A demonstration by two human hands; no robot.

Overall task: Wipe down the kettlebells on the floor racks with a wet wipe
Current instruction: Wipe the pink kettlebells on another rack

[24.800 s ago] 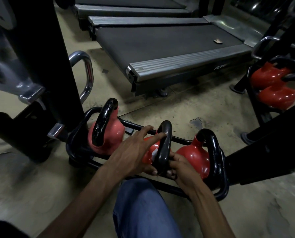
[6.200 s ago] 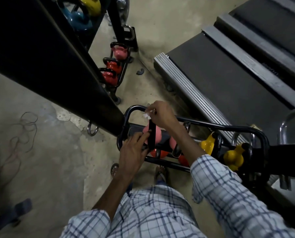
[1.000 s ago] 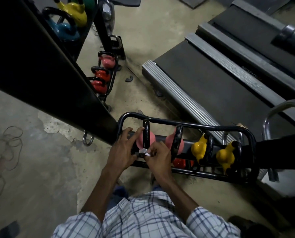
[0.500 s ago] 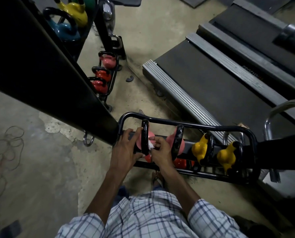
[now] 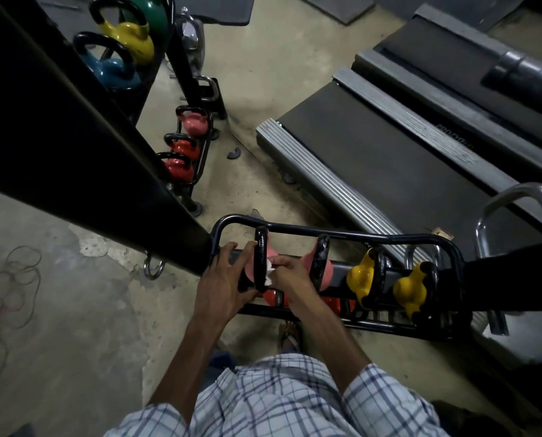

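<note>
Down low, a checked shirt [image 5: 279,402] fills the bottom edge and both forearms reach to the floor rack [image 5: 342,237]. The left hand [image 5: 222,285] clasps the pink kettlebell [image 5: 250,270] at the rack's left end, fingers spread over its body and thumb hooked under the black handle. The right hand [image 5: 290,277] pinches the wet wipe [image 5: 269,273] against that handle's right side. Along the same rack stand a second pink bell [image 5: 321,272] and two yellow bells [image 5: 359,279]. A slanting black beam [image 5: 74,137] ends just beside the left hand and crowds that end of the rack. Bare concrete floor [image 5: 74,326] lies open to the left. The treadmill [image 5: 373,159] lies close behind the rack; the pale lettering [image 5: 455,141] on its side rail is too small to read. Farther off, another rack [image 5: 207,143] holds red and pink bells
</note>
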